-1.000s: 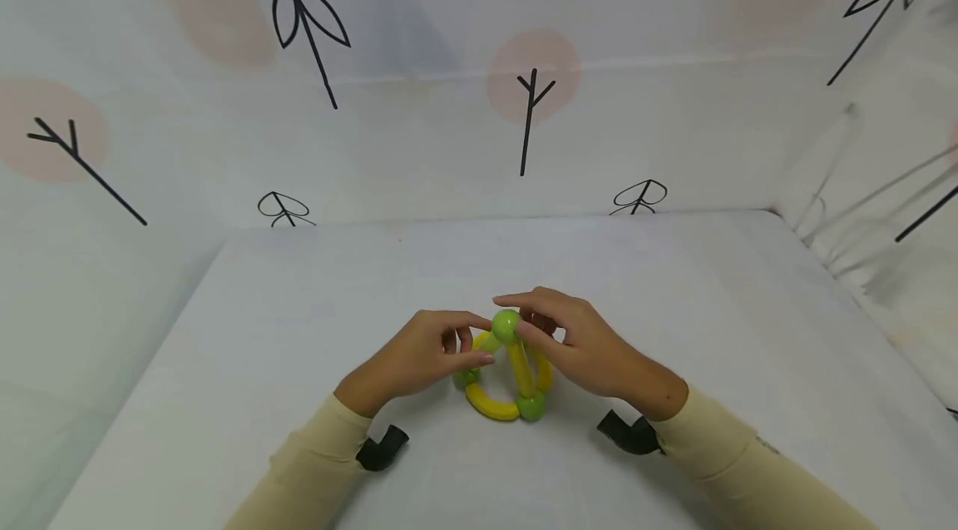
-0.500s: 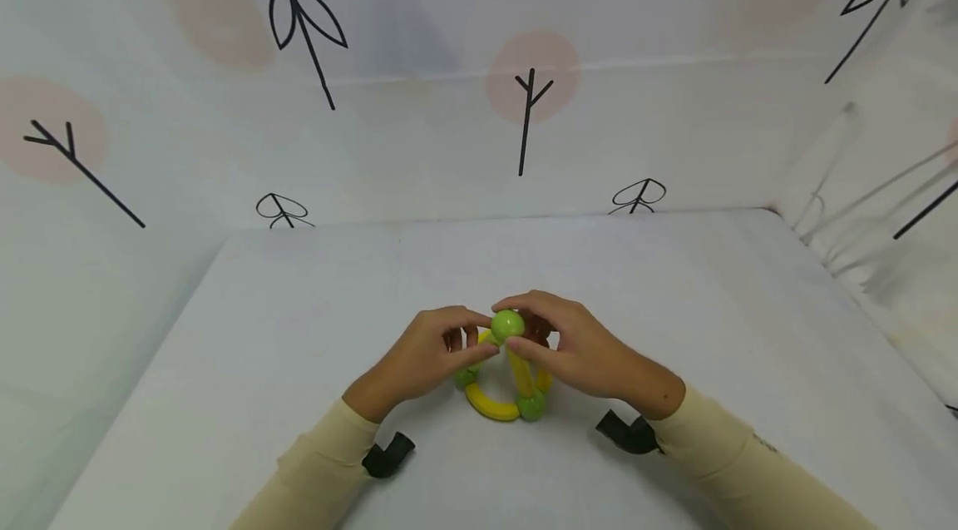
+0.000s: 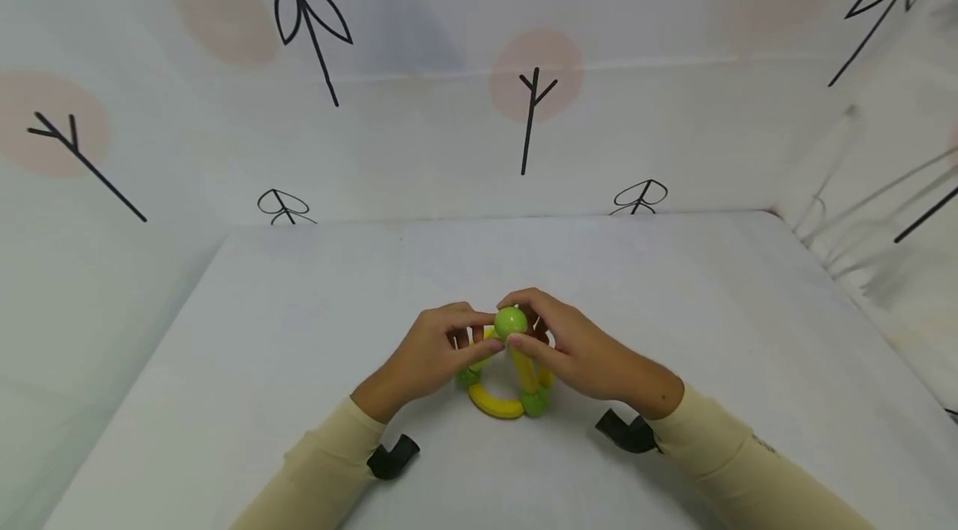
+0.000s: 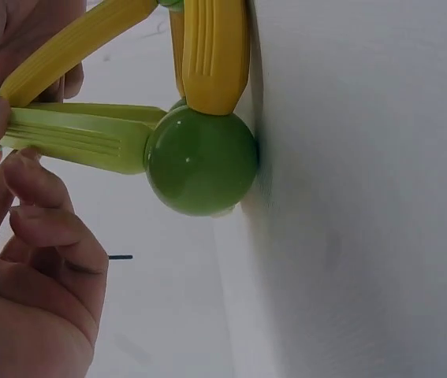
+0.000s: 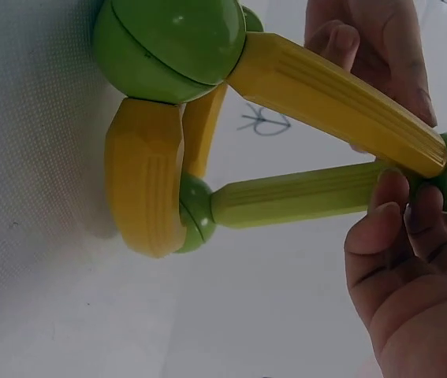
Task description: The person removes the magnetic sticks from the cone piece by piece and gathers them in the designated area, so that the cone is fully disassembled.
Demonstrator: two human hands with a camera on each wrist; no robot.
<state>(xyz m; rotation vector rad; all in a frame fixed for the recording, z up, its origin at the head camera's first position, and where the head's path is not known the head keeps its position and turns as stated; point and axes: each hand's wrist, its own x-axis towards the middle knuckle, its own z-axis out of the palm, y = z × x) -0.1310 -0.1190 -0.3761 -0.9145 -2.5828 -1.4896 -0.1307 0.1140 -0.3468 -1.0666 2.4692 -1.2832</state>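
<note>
A pyramid-shaped ball-and-stick toy frame of green balls with yellow and light green sticks stands on the table. My left hand [image 3: 436, 349] holds the top from the left. Its thumb lies against the upper end of a light green stick [image 4: 81, 140], and its index fingertip meets the top green ball [image 3: 511, 322]. From the right, my right hand [image 3: 584, 345] grips that ball between thumb and index finger. A curved yellow stick [image 3: 496, 406] joins the lower balls. In the right wrist view, a straight yellow stick [image 5: 333, 102] slants up to the top ball.
White cloth covers the table [image 3: 337, 280]. Behind it hangs a pale curtain [image 3: 419, 139] with black plant drawings. A black wrist device [image 3: 392, 457] shows at the left sleeve, and another black device [image 3: 627, 433] at the right sleeve.
My right thumb and index finger have closed on the top ball. My left hand has shifted slightly right, its thumb now nearer the ball. The frame stays almost in place.
</note>
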